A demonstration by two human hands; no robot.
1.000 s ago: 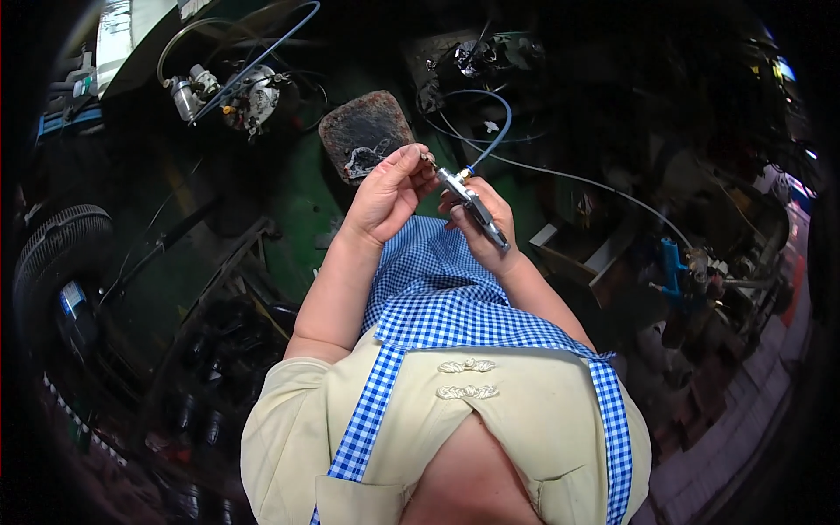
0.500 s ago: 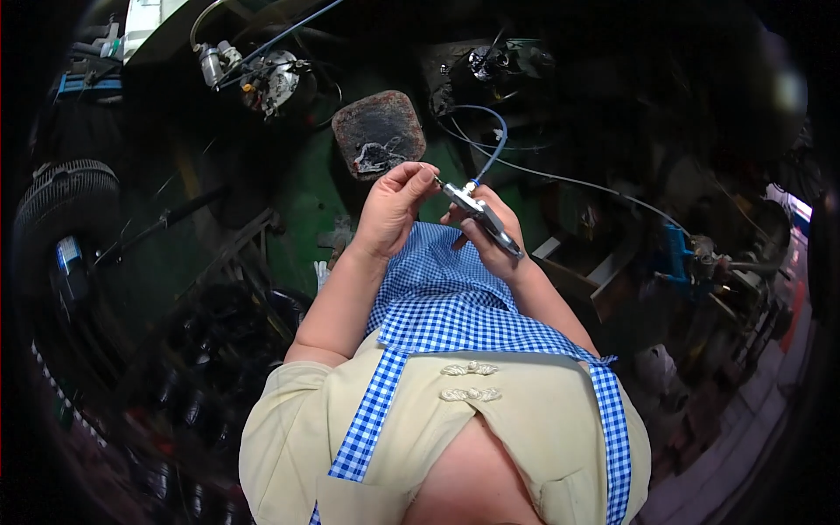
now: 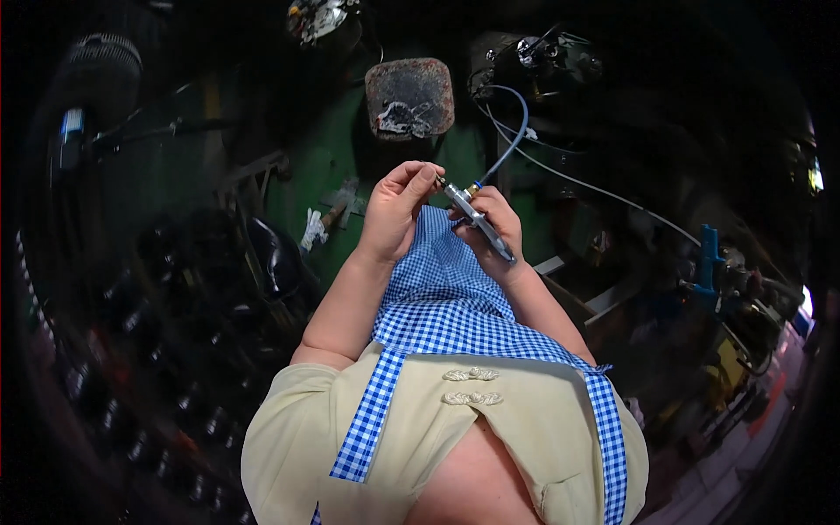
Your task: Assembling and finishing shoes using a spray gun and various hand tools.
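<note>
Metal tool gripped in both of my hands, above the blue checked apron.

My right hand (image 3: pixel 490 229) was wrapped around one slim metal air tool (image 3: pixel 477 220), its single blue hose (image 3: pixel 512 144) running off its upper end; my left hand (image 3: pixel 398 210) pinched the tool's tip between fingers and thumb. One worn square stool (image 3: pixel 409 98) stood beyond, on the green floor (image 3: pixel 328 166).

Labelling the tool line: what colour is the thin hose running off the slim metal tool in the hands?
Blue, seen in the head view: the thin hose leaves the slim metal tool.
</note>
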